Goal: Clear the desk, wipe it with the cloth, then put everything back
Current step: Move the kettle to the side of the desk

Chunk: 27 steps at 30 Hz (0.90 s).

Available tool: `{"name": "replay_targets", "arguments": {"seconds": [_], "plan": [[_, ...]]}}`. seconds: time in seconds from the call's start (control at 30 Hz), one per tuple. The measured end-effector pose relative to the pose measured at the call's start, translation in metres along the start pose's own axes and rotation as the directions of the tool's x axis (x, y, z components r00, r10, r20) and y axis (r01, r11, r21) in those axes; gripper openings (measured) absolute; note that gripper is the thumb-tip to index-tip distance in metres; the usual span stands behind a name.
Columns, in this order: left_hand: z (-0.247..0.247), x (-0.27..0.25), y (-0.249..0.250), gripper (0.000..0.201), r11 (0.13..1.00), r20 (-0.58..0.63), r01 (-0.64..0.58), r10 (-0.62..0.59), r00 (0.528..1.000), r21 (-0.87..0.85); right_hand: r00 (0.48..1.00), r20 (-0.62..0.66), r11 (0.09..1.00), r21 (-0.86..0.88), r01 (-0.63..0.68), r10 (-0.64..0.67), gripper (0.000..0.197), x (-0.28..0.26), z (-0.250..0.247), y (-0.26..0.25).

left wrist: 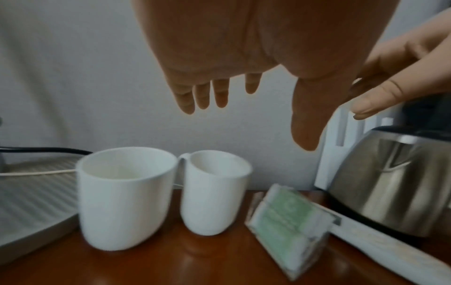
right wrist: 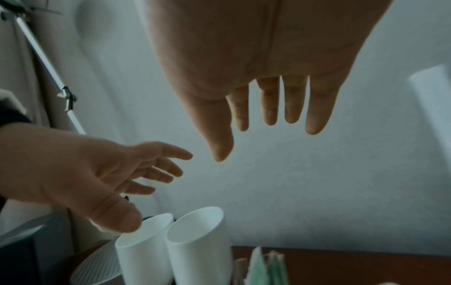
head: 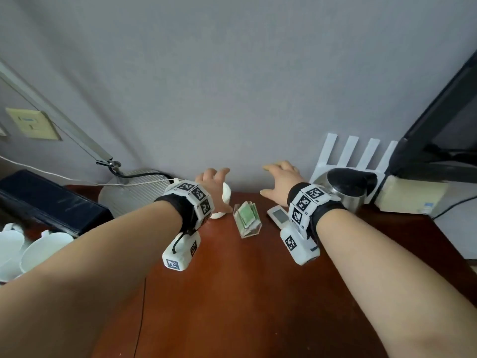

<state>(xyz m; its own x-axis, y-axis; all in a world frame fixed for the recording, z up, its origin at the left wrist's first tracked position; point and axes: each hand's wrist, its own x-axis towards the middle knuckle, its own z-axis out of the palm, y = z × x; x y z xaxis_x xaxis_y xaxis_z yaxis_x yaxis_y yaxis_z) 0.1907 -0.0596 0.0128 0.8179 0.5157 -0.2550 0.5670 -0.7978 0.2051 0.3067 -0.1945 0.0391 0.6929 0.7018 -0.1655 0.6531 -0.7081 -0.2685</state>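
two white mugs stand side by side, touching, at the far edge of the brown desk by the wall. the left hand hovers above them, fingers spread and holding nothing. the right hand hangs beside it, fingers straight, empty. right of the mugs sits a clear holder of green sachets, then a white remote and a steel kettle. a ribbed lamp base lies left.
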Motion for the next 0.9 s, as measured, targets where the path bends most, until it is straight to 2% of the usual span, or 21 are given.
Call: {"name": "replay_targets", "arguments": {"seconds": [0.23, 0.4, 0.6, 0.77, 0.9], "plan": [[0.012, -0.029, 0.101, 0.092, 0.986, 0.004, -0.146, 0.147, 0.989, -0.075, 0.987, -0.077, 0.990, 0.003, -0.139, 0.139, 0.063, -0.057, -0.040, 0.114], [0.031, -0.036, 0.164, 0.090, 0.981, 0.001, -0.153, 0.154, 0.988, -0.119, 0.970, -0.057, 0.972, -0.003, -0.237, 0.236, 0.066, -0.078, -0.053, 0.187], [0.047, -0.024, 0.201, 0.094, 0.978, 0.026, -0.143, 0.149, 0.989, -0.151, 0.973, -0.056, 0.973, 0.060, -0.221, 0.225, 0.067, -0.057, -0.055, 0.228], [0.047, 0.009, 0.220, 0.102, 0.983, 0.059, -0.150, 0.157, 0.986, -0.109, 0.971, -0.045, 0.968, 0.105, -0.229, 0.234, 0.073, -0.025, -0.048, 0.251], [0.048, 0.036, 0.227, 0.107, 0.977, 0.050, -0.118, 0.129, 0.990, -0.176, 0.972, -0.013, 0.965, 0.128, -0.230, 0.233, 0.078, -0.002, -0.042, 0.261]]}}
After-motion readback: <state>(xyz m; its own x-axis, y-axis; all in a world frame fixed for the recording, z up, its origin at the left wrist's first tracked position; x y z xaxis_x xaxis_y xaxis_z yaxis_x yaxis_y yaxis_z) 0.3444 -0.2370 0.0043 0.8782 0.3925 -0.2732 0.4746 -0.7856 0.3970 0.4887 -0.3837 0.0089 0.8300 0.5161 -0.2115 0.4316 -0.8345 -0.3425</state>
